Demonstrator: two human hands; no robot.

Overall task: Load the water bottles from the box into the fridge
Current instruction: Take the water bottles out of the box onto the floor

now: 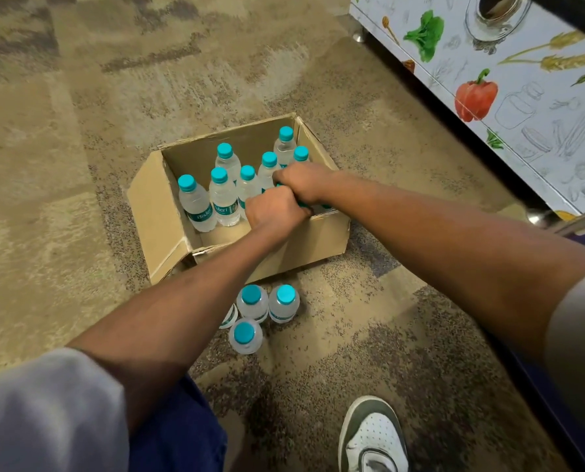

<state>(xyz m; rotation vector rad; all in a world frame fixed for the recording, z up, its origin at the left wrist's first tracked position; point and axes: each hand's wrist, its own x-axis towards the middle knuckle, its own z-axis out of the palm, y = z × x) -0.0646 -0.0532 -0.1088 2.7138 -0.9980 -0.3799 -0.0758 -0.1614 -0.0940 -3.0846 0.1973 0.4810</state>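
1. Grey sleeve [46, 413] of the left arm is seen nearest the lens at lower left, with blue trousers [179, 434] just beside it.
2. Mottled beige-and-brown carpet [63, 165] is shown across the whole floor.
3. A cardboard box [155, 212] is set on the carpet at centre, its top open and its flaps folded outward.
4. Seven clear water bottles [223, 199] with teal caps are stood upright inside the box, along its left and far sides. Teal labels are carried on their bodies.
5. The left hand [275, 212] is lowered into the near right part of the box. Its fingers are curled tightly down over the top of one of the water bottles, which is almost wholly covered.
6. The right hand [304, 182] is placed just beside the left, slightly farther in. Its fingers are likewise clenched round a bottle top, and only slivers of teal are exposed beneath the knuckles.
7. Four floor bottles [252, 303] are grouped outside the box, near its front wall. Three are stood upright in a tight cluster with caps up, and the fourth is largely hidden by the left forearm.
8. A grey-and-white sneaker [372, 437] is planted on the carpet at lower right.
9. A white cabinet [522, 137], printed with a red pepper, greens and wheat ears, is raised on a metal foot [358, 36] at upper right, well apart from the box. Whether it is the fridge cannot be told.
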